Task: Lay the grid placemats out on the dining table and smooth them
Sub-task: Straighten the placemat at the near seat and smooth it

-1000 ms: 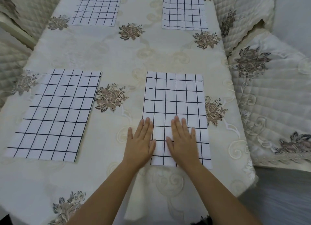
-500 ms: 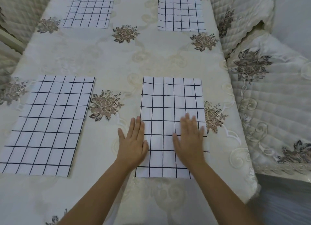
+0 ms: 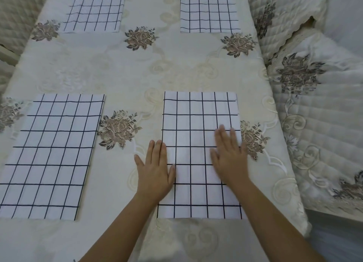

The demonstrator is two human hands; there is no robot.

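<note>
Both are laid flat, nothing gripped: left hand (image 3: 155,173) at one long edge of the placemat (image 3: 196,114), right hand (image 3: 228,159) at the other, long axis straight ahead.

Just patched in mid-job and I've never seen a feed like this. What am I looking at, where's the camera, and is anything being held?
No machine here: these are a person's two bare hands. The single view comes from a camera worn on the person's head, looking forward and down, so the forearms enter from the bottom. The surface is a dining table under a cream flowered tablecloth. Four white grid placemats lie on it: the near left placemat, near right placemat, far left placemat and far right placemat; the top edge cuts the far two. The left hand lies flat at the near right placemat's left edge, partly on the cloth. The right hand, slightly blurred, lies flat on that mat's right side. Nothing is held: the fingers are straight.
</note>
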